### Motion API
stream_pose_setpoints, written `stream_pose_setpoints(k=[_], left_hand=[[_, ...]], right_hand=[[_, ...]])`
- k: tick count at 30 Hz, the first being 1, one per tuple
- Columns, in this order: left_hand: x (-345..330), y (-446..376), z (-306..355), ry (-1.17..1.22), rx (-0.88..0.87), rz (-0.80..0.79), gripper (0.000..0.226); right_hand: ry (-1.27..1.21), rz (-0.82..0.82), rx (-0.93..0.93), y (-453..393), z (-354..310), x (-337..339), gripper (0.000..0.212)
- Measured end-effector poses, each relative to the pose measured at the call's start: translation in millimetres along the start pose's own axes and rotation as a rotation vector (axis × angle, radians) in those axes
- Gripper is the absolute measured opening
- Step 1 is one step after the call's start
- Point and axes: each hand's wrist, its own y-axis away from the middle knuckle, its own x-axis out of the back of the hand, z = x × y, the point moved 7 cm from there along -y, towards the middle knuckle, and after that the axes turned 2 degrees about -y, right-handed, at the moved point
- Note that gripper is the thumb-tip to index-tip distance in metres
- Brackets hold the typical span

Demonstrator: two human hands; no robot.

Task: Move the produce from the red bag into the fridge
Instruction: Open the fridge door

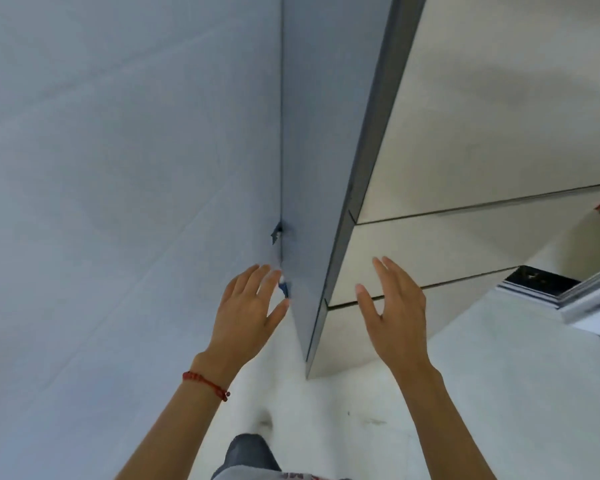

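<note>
Both hands are empty, fingers spread wide — the left hand (246, 306) near the wall (118, 168), the right hand (392, 317) before the closed fridge (465, 140). Bag and produce are out of view — probably soft, best cradled underneath.

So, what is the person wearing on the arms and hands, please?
Both forearms are bare, with no sleeves in view. The left hand has a thin red braided bracelet around its wrist. The right hand has nothing on it: no ring, watch or glove shows on either hand.
</note>
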Motion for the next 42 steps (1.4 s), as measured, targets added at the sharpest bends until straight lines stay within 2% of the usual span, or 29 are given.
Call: stream_pose_setpoints(k=[9, 18, 22, 28, 36, 42], left_hand=[[33, -117, 1, 0.278, -0.238, 0.085, 0.075], [80, -193, 37, 0.642, -0.309, 0.227, 0.069], [90, -215, 52, 0.788, -0.347, 0.269, 0.067], [86, -234, 62, 0.916, -0.380, 0.306, 0.068], [86, -237, 60, 0.939, -0.387, 0.385, 0.068], [85, -237, 60, 0.934, -0.383, 0.379, 0.066]], right_hand=[[-0.018, 0.380, -0.115, -52, -43, 39, 0.060], [0.004, 0.669, 0.021, -105, -80, 71, 0.068], [0.037, 0.742, 0.077, -122, -92, 80, 0.074], [0.156, 0.822, 0.062, -132, -95, 78, 0.082], [0.134, 0.861, 0.025, -132, -97, 77, 0.086], [0.090, 0.856, -0.001, -127, -98, 80, 0.088]])
